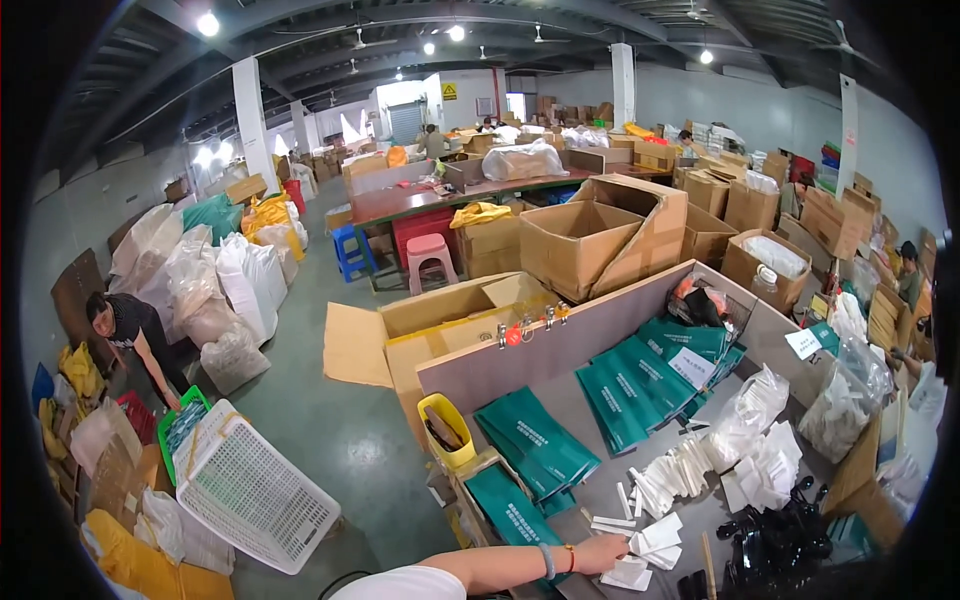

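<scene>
Touching slips [658, 540], the left hand [600, 553] (grip unclear) lies before a yellow bin [459, 458] of brownish pieces [443, 430].

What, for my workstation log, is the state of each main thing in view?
White slips: loose, overlapping
Left hand: at the slips, grip unclear
Teal packages: flat, overlapping
Yellow bin: upright, holding items
Flapped carton: open
White basket: tilted
Pink stool: upright
Ceiling light: lit

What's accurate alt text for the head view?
The person's left hand touches white papery pieces on a grey worktable, with green packets and glossy black items nearby. Cardboard boxes crowd the space beyond; at left, a co-worker stoops at a green basket.
</scene>
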Demonstrator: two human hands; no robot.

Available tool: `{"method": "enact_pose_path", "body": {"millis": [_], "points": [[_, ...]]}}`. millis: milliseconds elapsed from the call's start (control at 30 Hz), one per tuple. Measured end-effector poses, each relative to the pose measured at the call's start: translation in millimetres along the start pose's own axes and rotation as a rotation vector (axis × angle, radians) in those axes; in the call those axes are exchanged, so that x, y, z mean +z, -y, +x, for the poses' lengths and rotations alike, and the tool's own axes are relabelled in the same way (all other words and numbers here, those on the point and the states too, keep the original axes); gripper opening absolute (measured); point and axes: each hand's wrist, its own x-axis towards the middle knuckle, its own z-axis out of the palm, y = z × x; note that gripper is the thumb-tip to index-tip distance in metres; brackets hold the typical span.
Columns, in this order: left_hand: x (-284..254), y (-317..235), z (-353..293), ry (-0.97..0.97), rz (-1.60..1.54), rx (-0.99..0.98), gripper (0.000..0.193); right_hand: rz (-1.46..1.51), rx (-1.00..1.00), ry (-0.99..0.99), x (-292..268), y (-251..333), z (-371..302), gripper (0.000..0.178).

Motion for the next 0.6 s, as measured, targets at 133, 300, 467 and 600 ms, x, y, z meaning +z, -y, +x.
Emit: {"method": "enact_pose_path", "body": {"millis": [133, 300, 467, 600], "points": [[-22.4, -22.6, -9.9, 0.045, -0.133, 0.078, 0.014, -0.194, -0.34, -0.473, 2.4, -29.9, -1.0, 0.045], [-31.2, -15.2, -45.0, -0.071, 0.239, 0.266, 0.013, 0.207, -0.489, -0.527, -2.9, 52.4, -16.6, 0.01], [-63.5, -41.3, -73.7, -0.12, 0.339, 0.297, 0.038, 0.234, -0.42, -0.149, -2.0, 109.8, -54.1, 0.014], [-50.9, -34.2, -96.3, 0.043, 0.512, 0.361, 0.033, 0.171, -0.527, 0.011, 37.2, 126.6, -71.1, 0.017]]}}
